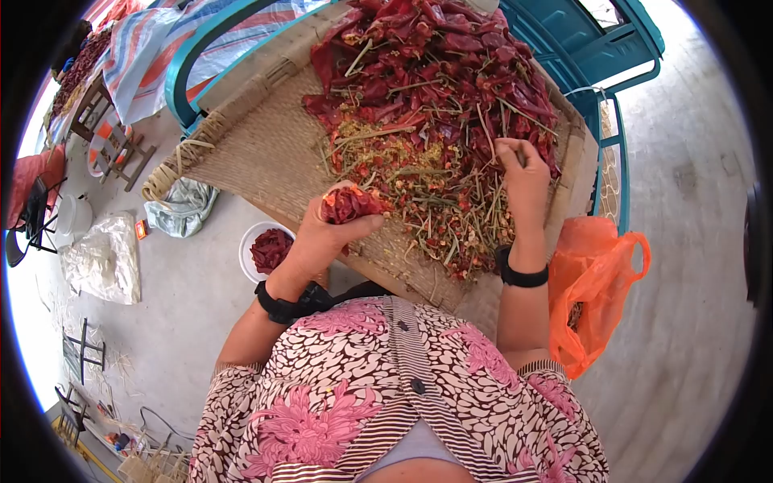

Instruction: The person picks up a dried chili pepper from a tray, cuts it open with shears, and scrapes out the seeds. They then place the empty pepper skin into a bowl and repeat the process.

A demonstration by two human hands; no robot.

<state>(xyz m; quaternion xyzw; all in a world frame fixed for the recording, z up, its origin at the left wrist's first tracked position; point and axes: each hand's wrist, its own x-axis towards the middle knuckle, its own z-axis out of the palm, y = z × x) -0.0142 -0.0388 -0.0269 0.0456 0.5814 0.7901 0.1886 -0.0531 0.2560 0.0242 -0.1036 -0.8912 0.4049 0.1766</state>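
Observation:
My left hand is wrapped round a bunch of dried red chili peppers, above the near left part of a woven tray. Over the tray's right side, my right hand is closed in a pinch, thumb against the forefinger. Thin stems lie right at its fingertips, and I cannot tell what is between them. A large heap of dried red chili peppers covers the far part of the tray. Nearer me spread loose pepper stems, mixed with yellow seeds and red scraps.
A white bowl of red pepper pieces stands below the tray's left edge. On the right hangs an orange plastic bag. The tray rests against a teal metal frame. Plastic bags and a wooden chair are on the left floor.

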